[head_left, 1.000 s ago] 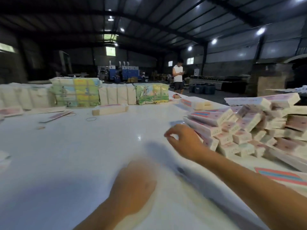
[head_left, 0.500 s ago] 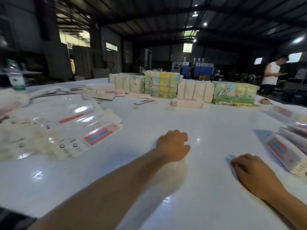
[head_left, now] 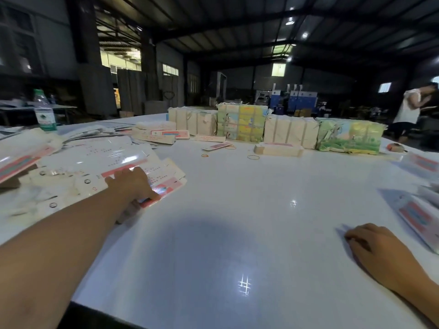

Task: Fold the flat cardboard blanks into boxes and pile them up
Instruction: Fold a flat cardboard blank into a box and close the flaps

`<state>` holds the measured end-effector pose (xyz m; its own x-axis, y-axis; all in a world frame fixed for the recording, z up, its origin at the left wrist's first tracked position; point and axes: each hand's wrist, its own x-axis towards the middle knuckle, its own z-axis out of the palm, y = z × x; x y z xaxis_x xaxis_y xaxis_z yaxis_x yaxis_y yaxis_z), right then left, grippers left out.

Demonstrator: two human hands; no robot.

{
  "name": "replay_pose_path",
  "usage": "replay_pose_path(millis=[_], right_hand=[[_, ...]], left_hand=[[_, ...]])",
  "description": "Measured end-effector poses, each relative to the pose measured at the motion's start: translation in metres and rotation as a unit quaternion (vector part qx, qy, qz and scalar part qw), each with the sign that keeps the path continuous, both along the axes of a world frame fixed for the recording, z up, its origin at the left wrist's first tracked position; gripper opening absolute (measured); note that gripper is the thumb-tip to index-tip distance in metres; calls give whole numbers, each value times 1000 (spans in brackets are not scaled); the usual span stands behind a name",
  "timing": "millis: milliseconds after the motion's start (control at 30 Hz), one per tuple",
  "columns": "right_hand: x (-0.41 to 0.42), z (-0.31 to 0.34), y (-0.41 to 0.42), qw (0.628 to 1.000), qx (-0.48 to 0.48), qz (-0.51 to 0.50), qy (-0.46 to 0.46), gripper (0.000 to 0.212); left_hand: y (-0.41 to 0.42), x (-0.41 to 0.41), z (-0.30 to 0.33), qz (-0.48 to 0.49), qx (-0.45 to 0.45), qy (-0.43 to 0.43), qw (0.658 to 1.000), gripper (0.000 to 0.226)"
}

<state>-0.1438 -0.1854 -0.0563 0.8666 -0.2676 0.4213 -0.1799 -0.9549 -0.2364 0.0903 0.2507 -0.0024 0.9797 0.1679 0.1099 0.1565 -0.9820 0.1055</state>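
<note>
The desk [head_left: 237, 222] is smooth, glossy white, mirroring the ceiling lamps. The flat cardboard blanks [head_left: 99, 172] look like coated card with a shiny sheen. The bottle [head_left: 44, 110] is clear plastic; the far bundles [head_left: 285, 131] look like matt paper.

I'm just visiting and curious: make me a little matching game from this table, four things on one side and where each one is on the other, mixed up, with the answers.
Things
1. left hand
2. right hand
3. water bottle
4. rubber band

Places
A. standing upright at the far left of the table
B. lying loose in front of the row of wrapped bundles
C. on the spread of flat cardboard blanks
D. resting on bare table near the folded boxes at the right edge

Pairs: 1-C, 2-D, 3-A, 4-B
</note>
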Motion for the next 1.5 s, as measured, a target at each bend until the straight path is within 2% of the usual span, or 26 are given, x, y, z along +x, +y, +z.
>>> replay_pose_path(millis=[133,200,267,333,367,467,600,667,800,867,933,1000,1033,1067,1100,1133,1233,1333,1400,1467,1500], right_hand=[[0,1,0,1000,2,7,-2,14],[1,0,0,1000,3,6,-4,13],[1,0,-1,1000,2,11,-11,13],[1,0,-1,1000,-3,15,-8,15],[1,0,-1,1000,-5,13,-3,17],[-1,2,2,1000,-5,9,1,24],[-5,6,4,1000,8,-1,13,25],[-6,5,3,1000,18,-1,16,24],[-5,4,-1,998,62,7,20,31],[-4,3,-2,998,53,6,37,30],[-5,6,-2,992,126,5,10,21],[-7,13,-3,952,300,-8,-63,22],[-8,17,-6,907,410,-11,-98,28],[-9,20,-7,841,529,3,-117,35],[-11,21,-7,783,610,24,-119,43],[-13,22,-8,756,645,49,-105,47],[-16,19,-6,795,597,88,-67,35],[-15,17,-7,793,602,60,-79,25],[-15,18,-7,783,613,47,-94,24],[-15,19,-6,774,625,42,-98,22],[-16,20,-5,771,629,41,-97,22]], left_hand=[[-6,0,7,22,-6,22,999,73],[-16,-6,12,9,19,0,1000,70],[-30,-13,20,-28,8,-44,999,49],[-53,-18,27,-83,-47,-71,993,20],[-69,-21,30,-108,-81,-80,988,14],[-133,-45,35,-205,-207,-107,951,26],[-219,-92,13,-339,-292,-50,893,28],[-247,-110,-10,-373,-287,-20,882,26],[-266,-118,-45,-412,-180,-25,893,27],[-262,-115,-48,-416,-184,-20,891,28],[-258,-113,-49,-422,-189,-22,886,29],[-255,-112,-49,-427,-190,-32,883,31],[-254,-112,-49,-430,-191,-38,882,31],[-254,-111,-49,-434,-191,-41,880,31],[-254,-111,-49,-438,-187,-43,878,31],[-254,-112,-49,-443,-182,-42,877,31],[-256,-116,-48,-454,-169,-45,874,31],[-255,-124,-42,-471,-147,-104,864,33],[-258,-132,-38,-499,-94,-149,849,63],[-261,-145,-37,-523,-23,-139,841,100],[-263,-149,-37,-523,2,-123,843,110]])
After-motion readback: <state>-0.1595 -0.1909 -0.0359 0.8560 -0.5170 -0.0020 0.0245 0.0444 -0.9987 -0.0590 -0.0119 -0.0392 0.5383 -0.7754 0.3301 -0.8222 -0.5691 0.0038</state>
